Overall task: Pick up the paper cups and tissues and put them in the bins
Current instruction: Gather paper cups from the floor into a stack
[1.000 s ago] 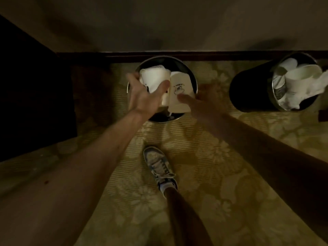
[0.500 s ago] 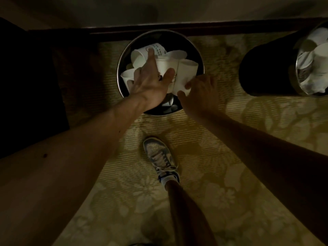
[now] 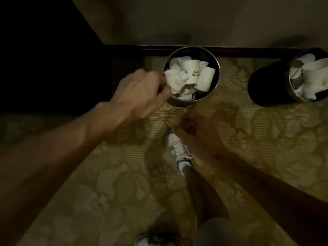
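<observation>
Left hand (image 3: 142,93): back uppermost, fingers curled downward at the left rim of the centre bin (image 3: 179,103); motion blur prevents determining whether the fingertips hold anything or merely touch the rim. Right hand (image 3: 197,134): nearer than the bin and apart from it, fingers curled into a loose fist, nothing visible in it. The centre bin is a round, metal-rimmed container standing on the carpet (image 3: 106,174) by the dark baseboard (image 3: 248,50). It holds several white paper cups (image 3: 190,71), lying tilted at various angles, with crumpled tissues (image 3: 179,84) among them on the left and near side. A second bin (image 3: 266,86), dark-walled, stands well to the right, partly cut by the frame edge, and also contains a white cup (image 3: 316,70) and crumpled tissue (image 3: 307,91). A blue-and-white shoe (image 3: 179,148) is planted on the carpet near the centre bin, partly under the right hand. A dark mass (image 3: 44,59) fills the far left.
</observation>
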### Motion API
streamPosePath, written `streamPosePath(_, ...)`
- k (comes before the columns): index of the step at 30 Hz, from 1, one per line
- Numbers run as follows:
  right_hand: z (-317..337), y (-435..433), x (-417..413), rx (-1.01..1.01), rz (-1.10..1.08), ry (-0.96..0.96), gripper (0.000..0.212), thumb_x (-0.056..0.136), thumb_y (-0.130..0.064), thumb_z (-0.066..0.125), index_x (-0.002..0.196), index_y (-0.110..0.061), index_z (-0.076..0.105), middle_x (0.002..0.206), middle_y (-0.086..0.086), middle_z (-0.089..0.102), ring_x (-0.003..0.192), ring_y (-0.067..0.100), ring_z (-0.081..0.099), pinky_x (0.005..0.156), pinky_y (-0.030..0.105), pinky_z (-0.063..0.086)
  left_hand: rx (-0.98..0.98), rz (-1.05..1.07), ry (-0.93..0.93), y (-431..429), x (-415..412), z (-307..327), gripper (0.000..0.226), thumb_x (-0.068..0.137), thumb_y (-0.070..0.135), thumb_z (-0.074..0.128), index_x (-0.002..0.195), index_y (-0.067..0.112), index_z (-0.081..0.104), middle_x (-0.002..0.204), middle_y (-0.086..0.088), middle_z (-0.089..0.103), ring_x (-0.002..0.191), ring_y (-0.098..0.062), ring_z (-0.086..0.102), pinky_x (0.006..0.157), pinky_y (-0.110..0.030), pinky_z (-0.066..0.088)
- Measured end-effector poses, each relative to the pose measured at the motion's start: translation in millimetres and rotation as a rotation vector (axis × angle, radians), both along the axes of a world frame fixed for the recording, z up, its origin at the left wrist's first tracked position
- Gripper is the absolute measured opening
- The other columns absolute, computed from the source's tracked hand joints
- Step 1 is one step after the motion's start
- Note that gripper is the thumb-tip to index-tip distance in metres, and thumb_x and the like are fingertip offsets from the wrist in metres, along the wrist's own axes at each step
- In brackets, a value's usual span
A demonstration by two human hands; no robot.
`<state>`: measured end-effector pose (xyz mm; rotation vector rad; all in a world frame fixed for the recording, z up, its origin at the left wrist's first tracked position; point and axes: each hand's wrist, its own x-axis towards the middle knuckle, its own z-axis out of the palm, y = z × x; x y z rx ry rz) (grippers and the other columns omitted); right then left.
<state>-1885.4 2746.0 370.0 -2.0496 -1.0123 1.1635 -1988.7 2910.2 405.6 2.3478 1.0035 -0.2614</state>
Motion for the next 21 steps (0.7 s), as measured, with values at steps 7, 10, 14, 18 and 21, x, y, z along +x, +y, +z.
streamPosePath(7, 103, -81, -186, 0.176, 0.29, 0.041, 0.021, 0.076, -0.039, 0.066, 0.085, -0.03, 0.05, 0.071, -0.009, 0.055, 0.059, 0.008, 0.053, 0.056, 0.026, 0.044, 0.207, -0.256, 0.165, -107, -193, 174, 0.03, 0.087, 0.053, 0.033, 0.073, 0.029, 0.046, 0.071, 0.005, 0.05, 0.059, -0.013, 0.048, 0.05, -0.029, 0.033)
streamPosePath(10, 141, -113, -271, 0.21, 0.562, -0.058, 0.024, 0.076, -0.05, 0.06, 0.091, -0.038, 0.046, 0.071, -0.011, 0.052, 0.065, 0.003, 0.052, 0.056, 0.025, 0.042, 0.23, -0.219, 0.293, -169, -317, 218, 0.029, 0.089, 0.053, 0.035, 0.078, 0.027, 0.039, 0.085, -0.001, 0.061, 0.079, -0.026, 0.063, 0.059, -0.03, 0.034)
streamPosePath(14, 169, -157, -372, 0.18, 0.92, -0.122, 0.027, 0.084, -0.051, 0.059, 0.107, -0.038, 0.051, 0.086, -0.025, 0.044, 0.081, -0.005, 0.049, 0.067, 0.017, 0.038, 0.239, -0.016, 0.389, -257, -474, 255, 0.03, 0.082, 0.054, 0.021, 0.083, 0.027, 0.033, 0.088, -0.001, 0.062, 0.083, -0.027, 0.066, 0.059, -0.029, 0.034)
streamPosePath(18, 180, -182, -455, 0.127, 1.255, -0.237, 0.038, 0.09, -0.048, 0.057, 0.123, -0.036, 0.042, 0.113, -0.017, 0.046, 0.102, 0.009, 0.053, 0.082, 0.027, 0.044, 0.165, 0.342, 0.427, -339, -584, 260, 0.035, 0.089, 0.055, 0.024, 0.07, 0.027, 0.034, 0.069, 0.006, 0.05, 0.064, -0.015, 0.053, 0.052, -0.029, 0.029)
streamPosePath(21, 182, -184, -503, 0.069, 1.378, -0.236, 0.044, 0.09, -0.051, 0.056, 0.127, -0.033, 0.04, 0.121, -0.009, 0.051, 0.105, 0.013, 0.054, 0.089, 0.033, 0.048, 0.029, 0.646, 0.348, -386, -642, 243, 0.031, 0.097, 0.051, 0.039, 0.076, 0.03, 0.049, 0.066, 0.009, 0.052, 0.058, -0.003, 0.046, 0.048, -0.023, 0.029)
